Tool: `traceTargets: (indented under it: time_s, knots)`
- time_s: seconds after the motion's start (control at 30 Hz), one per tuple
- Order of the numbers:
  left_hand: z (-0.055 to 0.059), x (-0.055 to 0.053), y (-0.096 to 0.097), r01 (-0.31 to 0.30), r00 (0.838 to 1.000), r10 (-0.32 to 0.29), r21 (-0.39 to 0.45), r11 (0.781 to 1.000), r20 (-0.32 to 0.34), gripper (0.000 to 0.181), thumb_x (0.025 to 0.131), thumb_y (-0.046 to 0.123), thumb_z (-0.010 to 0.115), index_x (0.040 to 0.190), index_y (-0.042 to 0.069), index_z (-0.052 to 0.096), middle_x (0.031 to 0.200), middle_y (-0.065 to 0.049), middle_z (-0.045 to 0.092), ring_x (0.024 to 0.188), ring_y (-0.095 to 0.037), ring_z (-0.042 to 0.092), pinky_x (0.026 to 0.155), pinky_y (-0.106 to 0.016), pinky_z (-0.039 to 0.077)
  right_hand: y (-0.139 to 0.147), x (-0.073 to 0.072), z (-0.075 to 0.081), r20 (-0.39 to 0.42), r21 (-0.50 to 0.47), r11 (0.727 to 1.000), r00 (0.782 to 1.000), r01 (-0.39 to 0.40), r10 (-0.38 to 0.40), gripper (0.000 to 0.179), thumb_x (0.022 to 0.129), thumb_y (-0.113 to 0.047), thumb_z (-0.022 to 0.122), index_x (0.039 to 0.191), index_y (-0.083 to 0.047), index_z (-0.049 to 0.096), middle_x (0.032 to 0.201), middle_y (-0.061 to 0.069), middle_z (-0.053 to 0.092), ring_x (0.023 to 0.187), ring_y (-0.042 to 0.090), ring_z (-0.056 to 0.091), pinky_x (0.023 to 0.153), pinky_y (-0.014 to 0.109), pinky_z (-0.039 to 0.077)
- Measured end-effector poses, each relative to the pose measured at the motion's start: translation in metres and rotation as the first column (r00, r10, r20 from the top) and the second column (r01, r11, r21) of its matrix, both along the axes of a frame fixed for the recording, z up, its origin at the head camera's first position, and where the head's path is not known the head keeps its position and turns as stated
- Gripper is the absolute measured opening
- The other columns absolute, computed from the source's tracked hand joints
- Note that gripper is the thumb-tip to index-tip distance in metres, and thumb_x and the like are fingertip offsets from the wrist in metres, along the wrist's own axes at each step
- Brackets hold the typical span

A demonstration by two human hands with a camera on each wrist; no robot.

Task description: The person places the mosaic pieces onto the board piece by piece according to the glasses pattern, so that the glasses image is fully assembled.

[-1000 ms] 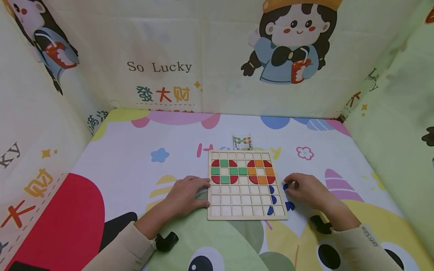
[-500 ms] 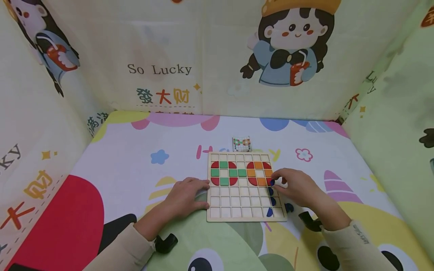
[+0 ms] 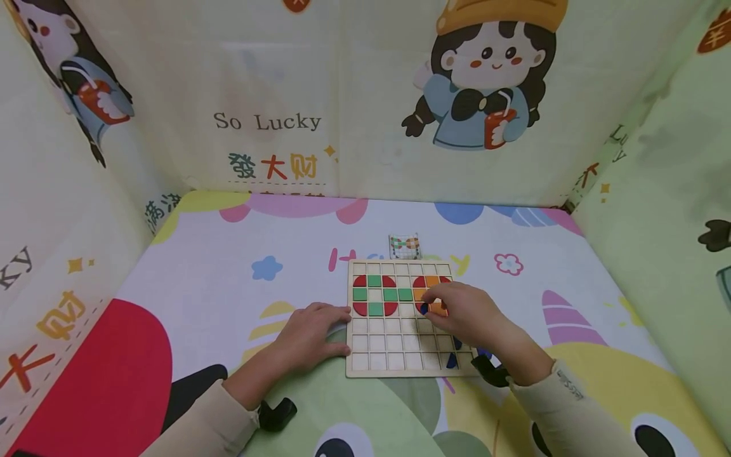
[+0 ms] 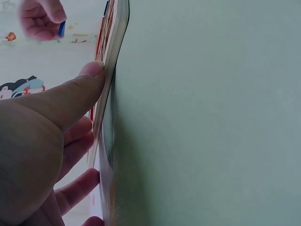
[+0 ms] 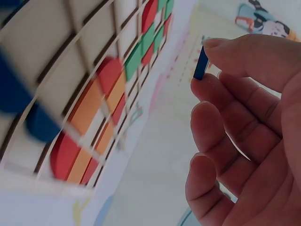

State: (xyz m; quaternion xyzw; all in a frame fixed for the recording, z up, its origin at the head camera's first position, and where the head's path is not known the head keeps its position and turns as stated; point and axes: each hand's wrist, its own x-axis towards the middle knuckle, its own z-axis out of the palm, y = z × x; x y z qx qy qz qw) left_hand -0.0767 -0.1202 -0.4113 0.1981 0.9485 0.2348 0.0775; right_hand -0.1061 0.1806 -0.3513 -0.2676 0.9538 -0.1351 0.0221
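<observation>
A wooden grid board (image 3: 377,327) lies on the table, with red, green and orange tiles in its far rows. My left hand (image 3: 308,330) rests against the board's left edge, thumb and fingertips touching its side. Over the orange and red tiles on the right, my right hand (image 3: 471,317) pinches a small blue piece (image 5: 201,63) between thumb and index finger. The right wrist view shows this piece edge-on, apart from the board. Blue half-round pieces (image 3: 452,360) sit along the board's right-hand column, partly hidden by the right hand.
A small pattern card (image 3: 405,246) stands behind the board's far edge. Another blue piece (image 3: 484,353) lies on the printed tablecloth (image 3: 320,228) off the board's right side, by the right wrist. Printed cloth walls (image 3: 274,76) enclose the table at the back and sides.
My right hand has carried the blue piece from beside the board leftward, over its right part. The left hand has stayed at the left edge. The head view has tilted slightly.
</observation>
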Motion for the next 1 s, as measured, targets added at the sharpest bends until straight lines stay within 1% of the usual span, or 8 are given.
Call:
traceTargets:
  time_s: [0.07, 0.23, 0.43, 0.53, 0.63, 0.8, 1.0]
  knots:
    - [0.000, 0.000, 0.000, -0.003, 1.000, 0.003, 0.002, 1.000, 0.002, 0.058, 0.081, 0.039, 0.083, 0.132, 0.018, 0.065, 0.138, 0.005, 0.059, 0.128, -0.025, 0.049, 0.102, -0.052, 0.040, -0.008, 0.000, 0.001, 0.005, -0.002, 1.000, 1.000, -0.017, 0.017, 0.015, 0.088, -0.018, 0.076, 0.102, -0.013, 0.072, 0.094, 0.001, 0.070, 0.076, 0.015, 0.057, 0.065, 0.032, 0.050]
    - [-0.001, 0.001, -0.001, -0.002, 1.000, 0.002, 0.021, 1.000, 0.005, 0.058, 0.080, 0.037, 0.084, 0.131, 0.016, 0.065, 0.136, 0.004, 0.061, 0.127, -0.026, 0.049, 0.101, -0.053, 0.040, -0.027, 0.001, 0.001, 0.018, 0.011, 0.999, 0.999, -0.051, 0.051, 0.018, 0.089, -0.021, 0.076, 0.106, -0.014, 0.073, 0.101, 0.000, 0.072, 0.087, 0.018, 0.063, 0.071, 0.034, 0.052]
    - [-0.001, 0.001, -0.002, 0.011, 1.000, -0.010, 0.027, 1.000, -0.006, 0.056, 0.081, 0.036, 0.084, 0.130, 0.016, 0.065, 0.135, 0.003, 0.061, 0.128, -0.027, 0.049, 0.101, -0.054, 0.039, -0.050, 0.001, 0.003, 0.045, -0.014, 0.998, 0.997, -0.067, 0.067, 0.017, 0.088, -0.020, 0.078, 0.104, -0.016, 0.074, 0.099, -0.002, 0.071, 0.087, 0.017, 0.063, 0.072, 0.033, 0.052]
    - [-0.001, 0.000, -0.002, 0.014, 1.000, -0.014, 0.025, 1.000, -0.011, 0.056, 0.082, 0.037, 0.083, 0.130, 0.016, 0.066, 0.135, 0.004, 0.061, 0.128, -0.027, 0.049, 0.101, -0.054, 0.039, -0.061, 0.001, 0.002, 0.080, -0.017, 0.998, 0.995, -0.058, 0.060, 0.020, 0.087, -0.022, 0.078, 0.106, -0.016, 0.074, 0.099, -0.002, 0.072, 0.092, 0.019, 0.064, 0.073, 0.034, 0.052]
    - [-0.001, 0.000, -0.003, 0.013, 1.000, -0.013, 0.024, 1.000, -0.013, 0.055, 0.081, 0.038, 0.083, 0.129, 0.017, 0.066, 0.134, 0.004, 0.061, 0.128, -0.026, 0.049, 0.101, -0.054, 0.040, -0.070, 0.001, -0.002, 0.113, -0.014, 0.998, 0.992, -0.059, 0.060, 0.024, 0.087, -0.025, 0.079, 0.109, -0.015, 0.074, 0.100, -0.002, 0.072, 0.095, 0.019, 0.064, 0.074, 0.035, 0.052]
    - [-0.001, -0.001, -0.002, 0.018, 1.000, -0.018, 0.031, 0.999, -0.021, 0.054, 0.081, 0.036, 0.084, 0.128, 0.015, 0.067, 0.133, 0.003, 0.062, 0.127, -0.027, 0.050, 0.100, -0.055, 0.040, -0.080, 0.000, -0.009, 0.130, -0.013, 0.997, 0.988, -0.082, 0.083, 0.020, 0.089, -0.024, 0.077, 0.107, -0.016, 0.075, 0.097, -0.004, 0.072, 0.091, 0.017, 0.064, 0.074, 0.035, 0.052]
    - [0.000, 0.000, -0.002, 0.021, 1.000, -0.020, 0.030, 0.999, -0.023, 0.054, 0.081, 0.035, 0.084, 0.128, 0.015, 0.066, 0.133, 0.003, 0.063, 0.126, -0.027, 0.051, 0.100, -0.055, 0.040, -0.090, -0.001, -0.018, 0.172, 0.015, 0.998, 0.983, -0.065, 0.061, 0.022, 0.088, -0.027, 0.078, 0.108, -0.018, 0.075, 0.098, -0.006, 0.073, 0.091, 0.017, 0.064, 0.077, 0.035, 0.052]
